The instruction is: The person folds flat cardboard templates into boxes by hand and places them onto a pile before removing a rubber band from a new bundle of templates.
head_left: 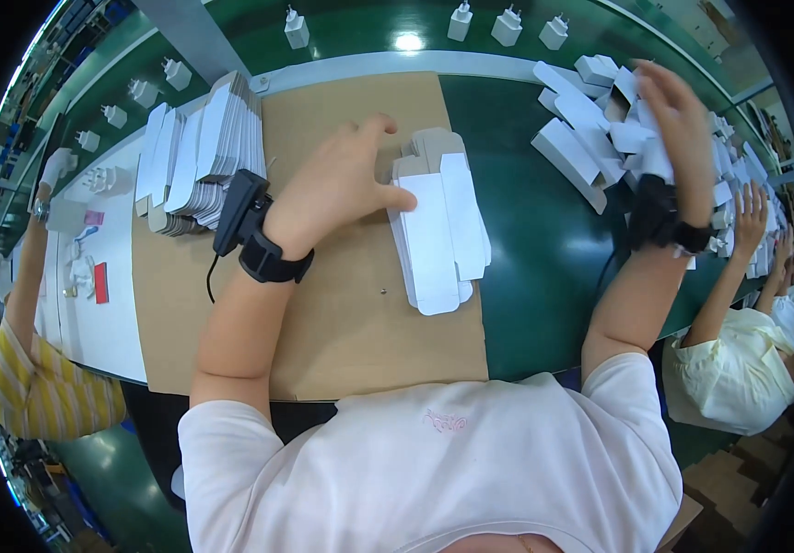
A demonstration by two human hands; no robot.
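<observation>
In front of me a short stack of flat white cartons (435, 235), brown on their inner sides, lies on a brown cardboard sheet. My left hand (342, 180) is at the stack's left edge, its fingers spread and its thumb over the top carton; whether the thumb touches cannot be told. Far to the right rises a heap of folded white boxes (586, 115). Over the near side of that heap is my right hand (681, 115), fingers apart and nothing visible in them. Each wrist wears a black strap with a device.
A taller stack of flat cartons (217, 138) stands at the left of the cardboard sheet (351, 332). White plug adapters (507, 28) stand on the green belt at the back. Co-workers sit on both sides; a co-worker's hand (751, 217) is near the heap.
</observation>
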